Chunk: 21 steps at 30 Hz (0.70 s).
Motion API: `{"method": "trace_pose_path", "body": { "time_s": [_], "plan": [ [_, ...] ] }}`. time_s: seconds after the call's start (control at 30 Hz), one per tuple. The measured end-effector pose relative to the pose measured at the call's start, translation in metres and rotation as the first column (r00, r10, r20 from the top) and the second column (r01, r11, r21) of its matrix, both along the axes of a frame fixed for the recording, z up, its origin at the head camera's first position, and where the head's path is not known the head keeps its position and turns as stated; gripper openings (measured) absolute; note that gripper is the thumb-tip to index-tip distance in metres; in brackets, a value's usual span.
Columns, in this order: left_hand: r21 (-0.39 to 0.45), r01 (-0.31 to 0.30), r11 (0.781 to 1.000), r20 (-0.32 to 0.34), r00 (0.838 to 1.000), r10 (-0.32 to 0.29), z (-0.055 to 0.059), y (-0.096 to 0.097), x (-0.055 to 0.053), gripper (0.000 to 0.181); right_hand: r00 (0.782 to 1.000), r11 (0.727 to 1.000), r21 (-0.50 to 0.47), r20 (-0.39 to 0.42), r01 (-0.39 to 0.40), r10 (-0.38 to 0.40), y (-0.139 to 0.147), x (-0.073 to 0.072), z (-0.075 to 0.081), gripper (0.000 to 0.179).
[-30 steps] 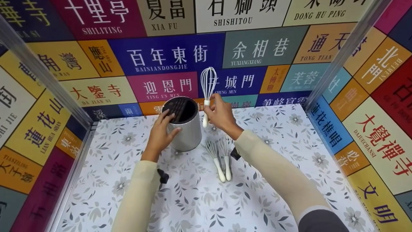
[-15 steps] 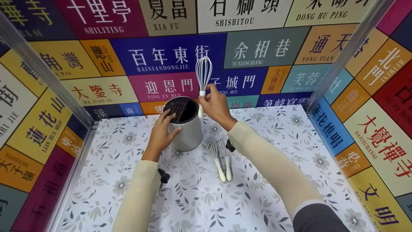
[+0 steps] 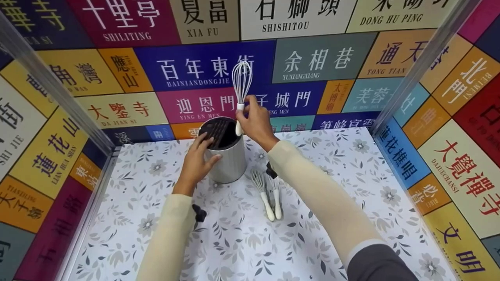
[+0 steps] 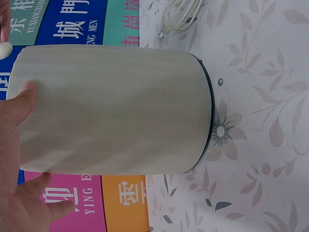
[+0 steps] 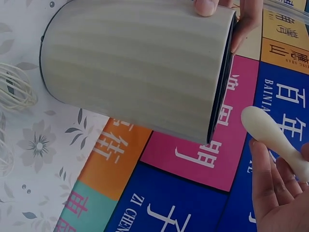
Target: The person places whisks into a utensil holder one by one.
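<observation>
My left hand (image 3: 198, 160) holds the upper part of a pale grey utensil holder (image 3: 229, 166), thumb on its side wall and fingers over the rim. Slots and a wider opening divide the holder's black insert (image 3: 220, 130). In my right hand (image 3: 256, 121) a small white whisk (image 3: 240, 106) is pinched, wires up, its handle end over the right side of the opening. The right wrist view shows that handle (image 5: 270, 128) just beyond the holder's rim. Two more whisks lie side by side on the table, a left one (image 3: 267, 203) and a right one (image 3: 277, 205).
The table (image 3: 234, 249) wears a white cover with grey leaves and flowers. Close behind the holder rises a back wall (image 3: 203, 66) of coloured panels with lettering. Similar side walls and clear corner posts flank the table.
My right hand has moved left and up with the whisk, from beside the holder to over its opening. My left hand and the holder have stayed in place.
</observation>
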<state>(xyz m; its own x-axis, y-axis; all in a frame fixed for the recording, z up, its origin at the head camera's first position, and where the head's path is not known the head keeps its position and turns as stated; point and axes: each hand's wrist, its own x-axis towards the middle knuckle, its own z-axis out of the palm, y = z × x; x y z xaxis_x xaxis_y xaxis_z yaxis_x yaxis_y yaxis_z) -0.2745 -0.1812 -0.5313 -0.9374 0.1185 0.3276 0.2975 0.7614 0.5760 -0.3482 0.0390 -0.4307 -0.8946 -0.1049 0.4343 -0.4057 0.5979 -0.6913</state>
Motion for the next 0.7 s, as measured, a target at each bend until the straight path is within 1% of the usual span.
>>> {"method": "trace_pose_path", "body": {
  "time_s": [0.2,0.37,0.7],
  "plan": [
    [0.002,0.002,1.0,-0.01,1.0,-0.002,-0.001,0.0,0.0,0.063,1.0,1.0,-0.015,-0.002,0.001,-0.001,-0.007,-0.005,-0.006,0.037],
    [0.005,0.005,1.0,0.003,1.0,-0.005,-0.001,0.0,0.0,0.063,1.0,1.0,-0.017,-0.024,0.012,-0.012,-0.011,-0.008,-0.014,0.035],
    [-0.001,0.006,1.0,-0.02,1.0,-0.006,0.001,0.0,0.0,0.063,0.999,0.999,0.02,-0.033,0.027,-0.027,-0.014,-0.011,-0.021,0.034]
  ]
}}
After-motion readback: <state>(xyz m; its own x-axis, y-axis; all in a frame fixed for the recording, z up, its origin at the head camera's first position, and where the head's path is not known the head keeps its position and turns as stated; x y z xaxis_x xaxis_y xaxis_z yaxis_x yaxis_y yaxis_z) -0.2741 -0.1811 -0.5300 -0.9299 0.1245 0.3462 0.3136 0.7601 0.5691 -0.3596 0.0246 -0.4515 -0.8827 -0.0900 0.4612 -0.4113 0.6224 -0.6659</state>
